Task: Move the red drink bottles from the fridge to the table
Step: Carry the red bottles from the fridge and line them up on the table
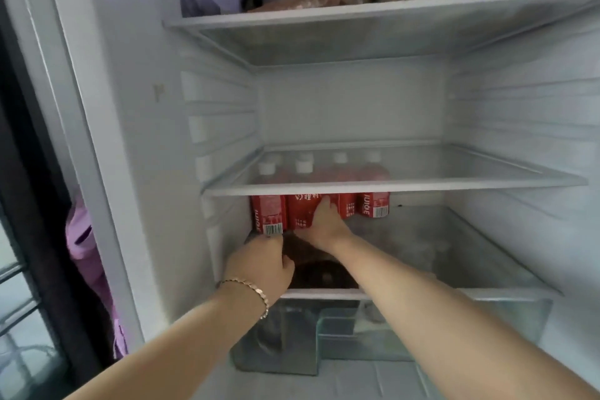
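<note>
Several white-capped red plastic drink bottles (269, 214) sit on the clear glass shelf (470, 256) of the white fridge (357, 101); right hand (321, 226) grips one, left hand (259, 265) curls by the leftmost, grip unclear.

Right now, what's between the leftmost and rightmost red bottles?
Two more bottles, with the right hand on them, shown in the head view.
</note>
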`<state>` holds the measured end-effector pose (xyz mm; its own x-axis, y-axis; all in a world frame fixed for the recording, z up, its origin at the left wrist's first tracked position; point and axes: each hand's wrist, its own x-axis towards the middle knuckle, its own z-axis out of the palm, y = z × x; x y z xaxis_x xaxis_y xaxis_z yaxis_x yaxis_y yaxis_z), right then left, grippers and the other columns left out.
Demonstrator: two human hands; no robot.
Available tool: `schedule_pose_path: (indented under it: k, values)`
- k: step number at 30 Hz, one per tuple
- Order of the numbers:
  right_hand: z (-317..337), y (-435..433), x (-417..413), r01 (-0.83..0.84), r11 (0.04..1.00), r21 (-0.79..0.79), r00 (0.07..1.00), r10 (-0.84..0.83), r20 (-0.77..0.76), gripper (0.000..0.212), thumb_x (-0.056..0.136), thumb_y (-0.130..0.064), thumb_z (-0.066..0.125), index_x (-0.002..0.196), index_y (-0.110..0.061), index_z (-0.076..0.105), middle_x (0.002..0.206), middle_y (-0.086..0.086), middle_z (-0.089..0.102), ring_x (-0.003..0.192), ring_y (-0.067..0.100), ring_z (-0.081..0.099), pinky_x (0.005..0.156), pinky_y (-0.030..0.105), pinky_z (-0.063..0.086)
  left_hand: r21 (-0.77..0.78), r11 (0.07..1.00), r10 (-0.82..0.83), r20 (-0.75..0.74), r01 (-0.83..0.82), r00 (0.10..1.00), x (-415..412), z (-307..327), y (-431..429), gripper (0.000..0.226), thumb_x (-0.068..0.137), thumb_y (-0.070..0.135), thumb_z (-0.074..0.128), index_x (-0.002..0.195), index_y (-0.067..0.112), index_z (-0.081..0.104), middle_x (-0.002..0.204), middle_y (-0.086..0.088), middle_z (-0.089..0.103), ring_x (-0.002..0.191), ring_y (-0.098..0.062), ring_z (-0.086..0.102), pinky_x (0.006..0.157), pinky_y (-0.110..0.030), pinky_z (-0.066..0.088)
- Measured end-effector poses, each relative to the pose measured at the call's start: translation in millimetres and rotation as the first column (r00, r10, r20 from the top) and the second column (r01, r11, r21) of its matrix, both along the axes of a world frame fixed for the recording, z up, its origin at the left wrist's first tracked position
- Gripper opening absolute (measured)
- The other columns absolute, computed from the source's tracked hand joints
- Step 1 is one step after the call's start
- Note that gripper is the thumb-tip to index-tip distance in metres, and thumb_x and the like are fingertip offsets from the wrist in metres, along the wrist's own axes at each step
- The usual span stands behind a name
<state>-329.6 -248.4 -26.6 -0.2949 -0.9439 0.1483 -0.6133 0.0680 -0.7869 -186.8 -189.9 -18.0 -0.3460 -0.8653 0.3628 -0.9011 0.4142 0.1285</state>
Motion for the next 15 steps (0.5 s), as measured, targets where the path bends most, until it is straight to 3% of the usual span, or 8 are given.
schedule_pose_path:
  k: [3,6,8,12,15]
  values:
    - [-2,-26,1,0.086,0.994,-0.064,0.983,-0.074,0.166,0.079,0.073,-0.025,0.08,0.136,-0.009,0.036,0.135,0.009,0.051,0.13,0.025,0.046,0.11,0.039,0.037,-0.014,0.999,-0.034,0.028,0.034,0.999,2,-2,-12,0.018,0.093,0.033,0.043,0.1,0.019,0.053,0.099,0.001,0.057,0.079,-0.015,0.051,0.064,-0.023,0.04]
    - [-5,-31,0,0.131,0.984,-0.119,0.98,-0.11,0.166,0.069,0.068,-0.031,0.083,0.126,-0.016,0.05,0.128,0.003,0.059,0.123,0.021,0.054,0.104,0.036,0.042,-0.009,0.999,-0.04,-0.031,0.04,0.999,4,-1,-14,0.019,0.093,0.036,0.044,0.1,0.021,0.053,0.096,0.003,0.056,0.075,-0.013,0.049,0.063,-0.022,0.039]
    - [-3,-20,-1,0.107,0.988,-0.109,0.988,-0.093,0.123,0.072,0.066,-0.034,0.084,0.127,-0.018,0.049,0.128,0.002,0.059,0.123,0.02,0.054,0.104,0.036,0.043,-0.012,0.999,-0.05,-0.12,0.049,0.992,3,-1,-15,0.02,0.093,0.036,0.045,0.105,0.022,0.052,0.095,0.005,0.053,0.073,-0.011,0.048,0.061,-0.02,0.036]
    - [1,31,1,0.066,0.994,-0.087,0.996,-0.061,0.062,0.091,0.06,-0.042,0.085,0.133,-0.02,0.037,0.127,-0.003,0.058,0.118,0.016,0.056,0.094,0.029,0.046,-0.053,0.993,-0.12,-0.379,0.108,0.918,-2,-4,-13,0.038,0.091,0.029,0.053,0.126,0.018,0.047,0.122,0.001,0.047,0.091,-0.01,0.052,0.073,-0.009,0.035]
    - [1,74,10,0.07,0.996,-0.063,0.997,-0.072,-0.02,0.095,0.057,-0.051,0.082,0.135,-0.028,0.033,0.122,-0.007,0.059,0.111,0.015,0.06,0.085,0.026,0.049,-0.133,0.977,-0.209,-0.463,0.166,0.861,-6,2,2,0.046,0.089,0.035,0.055,0.131,0.019,0.046,0.114,0.01,0.04,0.092,0.002,0.039,0.07,0.003,0.031]
